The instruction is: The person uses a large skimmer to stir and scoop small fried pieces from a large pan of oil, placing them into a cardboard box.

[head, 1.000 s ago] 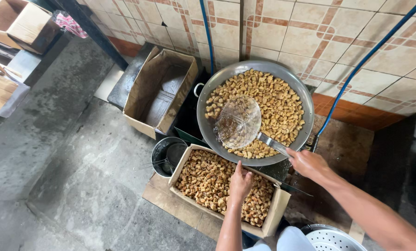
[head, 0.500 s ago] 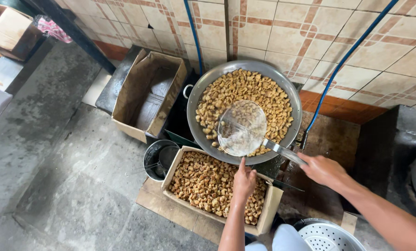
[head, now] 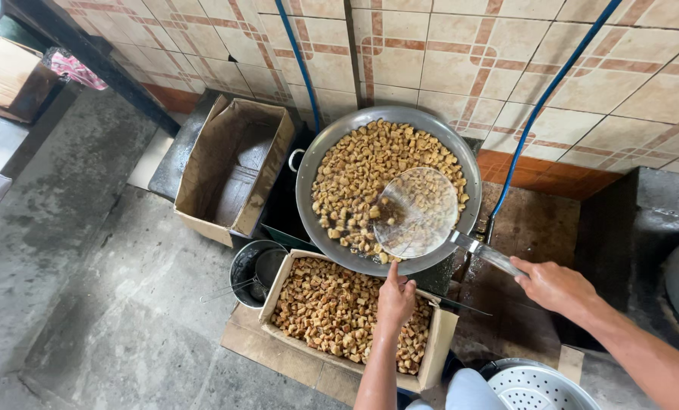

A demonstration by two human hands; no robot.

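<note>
Your right hand is closed around the metal handle of the skimmer, fingers wrapped tight near the handle's end. The round mesh scoop of that skimmer lies low over the right half of the wok, which is full of small browned fried pieces in oil. Your left hand reaches forward with fingers together, the fingertips touching the near rim of the wok; it grips nothing that you can make out.

Just below that hand sits an open cardboard box, plain tan, packed with darker brown fried cubes. A small dark bucket stands at its left corner. To the left of the wok rests a second open cardboard box, its inside bare. Further off, at the top left, another brown carton sits on a ledge. A white perforated strainer shows at the bottom edge. Two blue hoses run down the tiled wall behind the wok
</note>
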